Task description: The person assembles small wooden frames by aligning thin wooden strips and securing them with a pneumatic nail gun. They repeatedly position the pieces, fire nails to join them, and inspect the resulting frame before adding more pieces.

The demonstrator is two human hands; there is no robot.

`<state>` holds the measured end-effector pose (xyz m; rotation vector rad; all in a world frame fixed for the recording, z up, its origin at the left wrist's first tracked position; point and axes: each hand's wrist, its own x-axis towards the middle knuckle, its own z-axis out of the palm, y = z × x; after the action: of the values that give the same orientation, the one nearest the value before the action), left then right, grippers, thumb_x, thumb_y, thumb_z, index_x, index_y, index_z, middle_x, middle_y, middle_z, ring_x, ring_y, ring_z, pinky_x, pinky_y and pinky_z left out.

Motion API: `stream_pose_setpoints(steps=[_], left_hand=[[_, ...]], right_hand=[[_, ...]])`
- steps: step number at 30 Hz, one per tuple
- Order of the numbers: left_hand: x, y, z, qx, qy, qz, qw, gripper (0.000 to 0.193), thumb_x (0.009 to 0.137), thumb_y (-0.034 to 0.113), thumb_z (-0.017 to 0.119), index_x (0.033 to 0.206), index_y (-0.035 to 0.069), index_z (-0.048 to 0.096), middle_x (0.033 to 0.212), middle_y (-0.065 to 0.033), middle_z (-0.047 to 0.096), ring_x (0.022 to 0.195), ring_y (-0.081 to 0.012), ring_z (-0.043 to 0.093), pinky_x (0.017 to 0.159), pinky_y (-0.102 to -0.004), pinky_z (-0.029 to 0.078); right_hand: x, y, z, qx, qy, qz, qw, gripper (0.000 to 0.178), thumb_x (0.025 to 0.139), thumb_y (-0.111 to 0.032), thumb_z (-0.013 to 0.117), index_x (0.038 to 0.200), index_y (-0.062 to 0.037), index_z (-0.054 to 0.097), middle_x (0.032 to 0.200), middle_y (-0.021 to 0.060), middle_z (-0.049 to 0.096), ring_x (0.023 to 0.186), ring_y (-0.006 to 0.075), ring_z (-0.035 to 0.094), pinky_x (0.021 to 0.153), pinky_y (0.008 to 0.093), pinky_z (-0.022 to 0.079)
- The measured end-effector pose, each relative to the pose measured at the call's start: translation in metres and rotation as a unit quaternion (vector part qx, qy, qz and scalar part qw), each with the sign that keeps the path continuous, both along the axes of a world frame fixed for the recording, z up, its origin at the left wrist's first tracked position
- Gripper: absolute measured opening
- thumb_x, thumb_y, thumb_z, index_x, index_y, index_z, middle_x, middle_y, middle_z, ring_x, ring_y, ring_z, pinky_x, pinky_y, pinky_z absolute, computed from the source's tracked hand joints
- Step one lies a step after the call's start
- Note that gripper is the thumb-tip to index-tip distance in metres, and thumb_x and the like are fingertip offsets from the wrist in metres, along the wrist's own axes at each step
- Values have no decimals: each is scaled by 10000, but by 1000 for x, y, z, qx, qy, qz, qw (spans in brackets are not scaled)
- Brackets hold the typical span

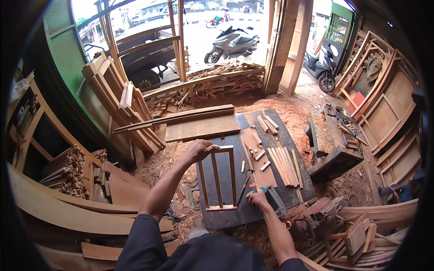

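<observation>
Head view shows a small pale wooden ladder-like frame of slats (218,178) lying flat on the dark workbench top (226,217), its long axis running near to far. It sits between the two hands, which are well apart. The left hand (199,150) is clamped on the frame's far left corner; the right hand (258,198) rests just beside its near right corner, fingers curled around a thin red-handled tool (244,187). Loose light wooden strips (282,165) lie on the bench further right.
</observation>
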<state>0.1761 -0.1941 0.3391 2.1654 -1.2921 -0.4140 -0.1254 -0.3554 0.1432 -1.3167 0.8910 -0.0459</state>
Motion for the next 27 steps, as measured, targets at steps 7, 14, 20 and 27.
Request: stream_pose_setpoints(steps=[7, 14, 20, 27], left_hand=[[26, 9, -35, 59, -42, -17, 997, 560, 885, 634, 610, 937, 96, 755, 724, -167, 665, 673, -322, 627, 627, -438, 473], [38, 4, -62, 15, 9, -38, 999, 662, 787, 711, 673, 912, 65, 744, 762, -143, 690, 718, -297, 657, 644, -437, 482], [34, 7, -63, 2, -25, -115, 993, 293, 735, 274, 755, 858, 18, 681, 862, -204, 681, 869, -380, 667, 756, -461, 512], [17, 1, -50, 76, -100, -152, 980, 223, 757, 222, 739, 818, 26, 652, 767, -181, 677, 731, -363, 662, 658, -465, 510]], right_hand=[[65, -6, -5, -380, 121, 66, 915, 378, 825, -103, 662, 1195, -32, 632, 814, 139, 694, 781, 250, 702, 700, 397, 570], [114, 29, 40, -430, -79, 102, 894, 432, 874, -327, 723, 1188, -44, 630, 962, 188, 721, 942, 351, 695, 833, 417, 541], [130, 35, 32, -472, -8, 86, 878, 326, 898, -273, 717, 1085, -24, 621, 841, 155, 733, 793, 241, 737, 716, 392, 559], [118, 41, 31, -402, -91, 56, 909, 176, 911, -115, 692, 1032, -23, 603, 804, 130, 732, 697, 198, 734, 619, 349, 564]])
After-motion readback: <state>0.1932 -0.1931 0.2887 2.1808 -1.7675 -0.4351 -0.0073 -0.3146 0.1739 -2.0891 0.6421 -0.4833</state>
